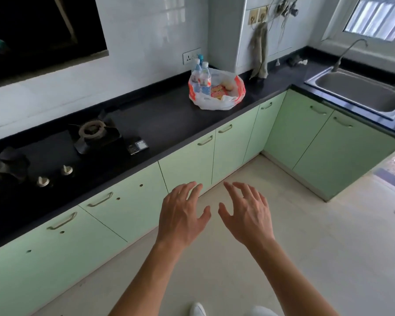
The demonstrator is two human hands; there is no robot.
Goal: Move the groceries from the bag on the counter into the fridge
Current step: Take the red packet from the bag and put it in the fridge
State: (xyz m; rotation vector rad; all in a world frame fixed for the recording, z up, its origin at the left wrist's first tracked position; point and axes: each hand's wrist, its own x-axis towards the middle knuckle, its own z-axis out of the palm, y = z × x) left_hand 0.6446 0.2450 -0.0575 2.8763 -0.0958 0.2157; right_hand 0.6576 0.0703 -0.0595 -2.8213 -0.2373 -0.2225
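Note:
A white and orange plastic bag lies open on the black counter, far ahead of me. Water bottles with blue caps stand in its left side. A red and yellow packet and a pale round item lie inside it. My left hand and my right hand hover side by side over the floor, palms down, fingers spread, holding nothing. Both are well short of the counter and bag. No fridge is in view.
A gas stove with burners sits on the counter at left. Green cabinets run below the counter. A steel sink with a tap is at the right corner. A cloth hangs on the wall behind the bag.

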